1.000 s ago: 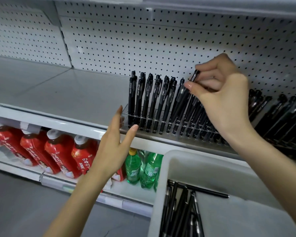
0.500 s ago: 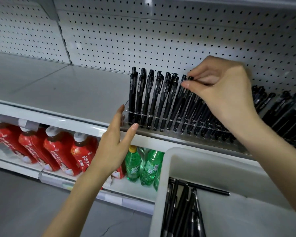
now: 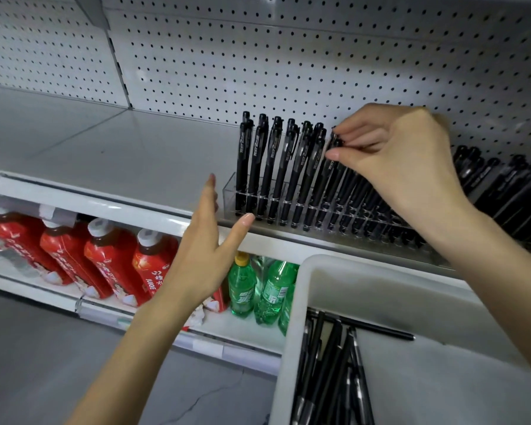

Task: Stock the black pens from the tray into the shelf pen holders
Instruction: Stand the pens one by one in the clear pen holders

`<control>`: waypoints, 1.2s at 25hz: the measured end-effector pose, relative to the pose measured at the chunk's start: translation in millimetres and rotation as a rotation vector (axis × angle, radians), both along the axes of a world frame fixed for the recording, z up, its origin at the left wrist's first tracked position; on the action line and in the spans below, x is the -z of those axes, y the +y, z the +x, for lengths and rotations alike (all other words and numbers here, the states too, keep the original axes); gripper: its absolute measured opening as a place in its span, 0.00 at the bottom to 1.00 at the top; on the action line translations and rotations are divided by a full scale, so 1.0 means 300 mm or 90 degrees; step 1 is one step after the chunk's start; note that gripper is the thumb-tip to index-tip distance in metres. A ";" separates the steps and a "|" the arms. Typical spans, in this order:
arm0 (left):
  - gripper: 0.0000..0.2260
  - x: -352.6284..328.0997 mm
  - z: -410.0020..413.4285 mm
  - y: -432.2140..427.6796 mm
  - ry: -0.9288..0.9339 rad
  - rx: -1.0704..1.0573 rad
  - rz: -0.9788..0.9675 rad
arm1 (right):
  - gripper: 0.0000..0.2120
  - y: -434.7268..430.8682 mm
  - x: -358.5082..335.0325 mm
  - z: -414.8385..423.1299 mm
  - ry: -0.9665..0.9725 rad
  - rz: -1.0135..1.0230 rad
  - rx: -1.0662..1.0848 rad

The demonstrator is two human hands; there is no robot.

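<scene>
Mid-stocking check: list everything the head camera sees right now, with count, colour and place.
shelved pens: many, black, upright in the holder
pen holder: one, clear, front of upper shelf
held pen: one, black, in the holder's row
further pens: many, black, far right of shelf
tray: one, white, lower right
loose pens: several, black, in the tray
juice bottles: at least four, red, lower shelf left
soda bottles: at least two, green, lower shelf
pegboard: one, white, behind shelf
left hand: one, open, beside holder's left end
right hand: one, pinches the held pen's top
</scene>
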State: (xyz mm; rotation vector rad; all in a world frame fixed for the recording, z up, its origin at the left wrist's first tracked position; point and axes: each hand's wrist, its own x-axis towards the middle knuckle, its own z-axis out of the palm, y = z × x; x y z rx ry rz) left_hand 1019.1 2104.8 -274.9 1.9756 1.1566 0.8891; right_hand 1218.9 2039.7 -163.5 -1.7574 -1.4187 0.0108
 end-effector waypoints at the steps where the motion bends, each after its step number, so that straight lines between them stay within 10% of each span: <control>1: 0.35 -0.014 -0.001 -0.025 -0.020 -0.030 0.007 | 0.10 -0.009 -0.006 0.002 -0.002 0.005 0.002; 6: 0.23 -0.084 0.034 -0.285 -0.194 -0.035 0.051 | 0.09 -0.144 -0.036 0.015 -0.015 0.062 0.002; 12: 0.32 -0.006 0.119 -0.389 0.032 0.094 -0.088 | 0.07 -0.373 0.218 0.012 0.098 -0.099 -0.100; 19: 0.15 0.021 0.118 -0.400 -0.130 0.143 -0.219 | 0.08 -0.459 0.463 0.032 0.171 -0.408 -0.126; 30: 0.14 0.011 0.115 -0.418 -0.133 0.141 -0.251 | 0.19 -0.483 0.482 -0.004 0.208 -0.472 -0.157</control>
